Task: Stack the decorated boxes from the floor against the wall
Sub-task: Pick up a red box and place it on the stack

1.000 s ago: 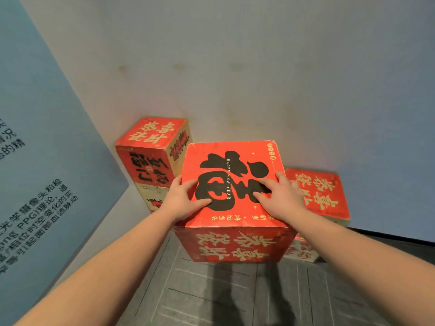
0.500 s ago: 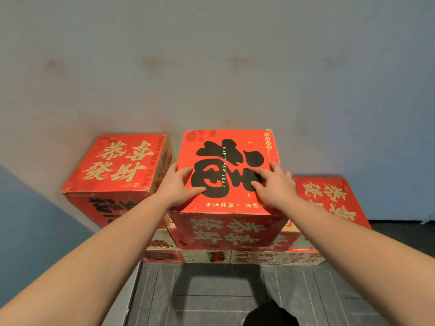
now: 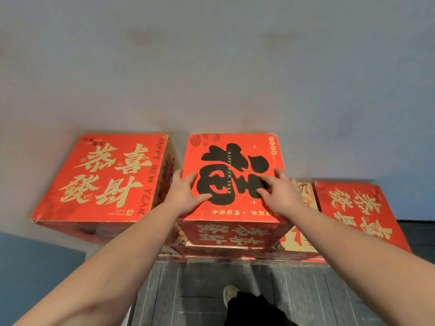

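Note:
A red box with a large black character (image 3: 233, 149) stands in the middle, on top of a lower box (image 3: 237, 252), close to the pale wall. My left hand (image 3: 186, 192) grips its left top edge, thumb on the lid. My right hand (image 3: 279, 192) lies on the right part of the lid, fingers spread over the print. To its left a red box with gold characters (image 3: 106, 177) stands at about the same height. A lower red box with gold characters (image 3: 357, 215) stands to the right.
The pale wall (image 3: 211, 67) rises right behind the boxes. A blue panel (image 3: 35, 267) closes the left side. Dark grey floor tiles (image 3: 188, 290) lie in front, with my foot and dark trouser leg (image 3: 247, 304) on them.
The view has moved closer and turned to face the wall. The black-character box now sits against the wall beside the left box. Both hands keep their places on it.

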